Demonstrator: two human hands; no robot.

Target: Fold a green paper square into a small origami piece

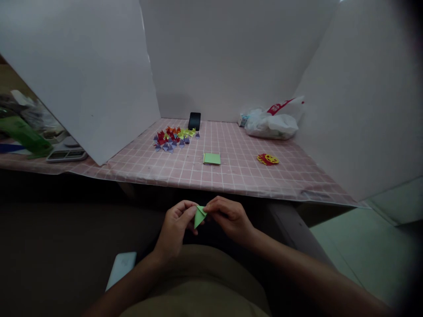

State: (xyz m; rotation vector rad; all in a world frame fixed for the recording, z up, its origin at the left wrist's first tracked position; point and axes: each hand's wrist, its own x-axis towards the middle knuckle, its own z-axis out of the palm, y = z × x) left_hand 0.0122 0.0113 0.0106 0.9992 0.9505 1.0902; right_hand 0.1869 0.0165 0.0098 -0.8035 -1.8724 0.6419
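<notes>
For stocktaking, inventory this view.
Folded paper: one, green, handheld
Paper stack: one, green top, midtable
Paper figures: many, multicoloured, left of stack
Phone: one, black, rear
Plastic bag: one, white, back right
Packet: one, pale, beside bag
Cutouts: uncounted, red, yellow, right
Scale: one, pale, far left
Clutter: uncounted, mixed, far left
Panels: three, white, around table
Tablecloth: one, pink, under stack
Slab: one, white, lower left
Left hand: one, on paper
Right hand: one, on paper

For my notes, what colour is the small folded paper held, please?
The small folded paper is light green, in the head view.
</notes>
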